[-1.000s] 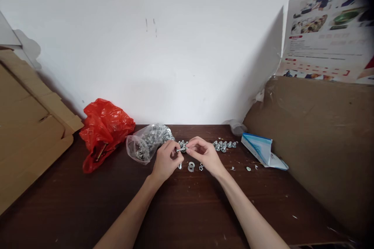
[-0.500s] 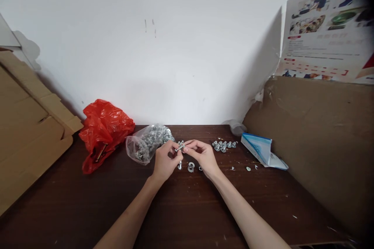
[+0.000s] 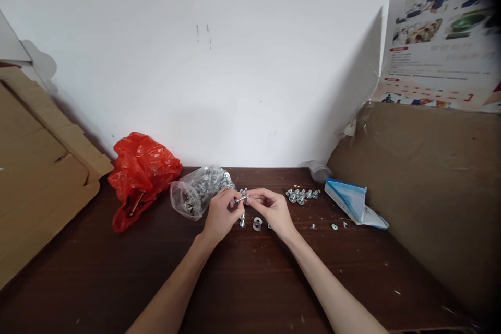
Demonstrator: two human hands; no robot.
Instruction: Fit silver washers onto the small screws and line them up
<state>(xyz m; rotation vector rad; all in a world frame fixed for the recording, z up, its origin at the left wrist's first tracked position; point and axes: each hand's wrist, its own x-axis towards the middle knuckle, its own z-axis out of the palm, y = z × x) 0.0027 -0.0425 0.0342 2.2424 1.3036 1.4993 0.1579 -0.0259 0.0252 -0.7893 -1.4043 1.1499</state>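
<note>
Head, bolt (image 3: 241, 199) between hands (image 3: 221, 214) (image 3: 274, 214), table edge (image 3: 270, 169) beyond

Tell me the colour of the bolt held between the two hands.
The bolt is shiny silver, seen best in the head view, the only one here.

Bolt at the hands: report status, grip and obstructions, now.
Left hand, right hand together on bolt. Bolt roughly level, raised off table. Loose washers nearby, seemingly not in the way.

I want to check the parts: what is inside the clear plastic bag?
Many small silvery metal pieces show through the clear plastic bag. Their exact kinds cannot be told; whatever lies deeper is covered by them.
</note>
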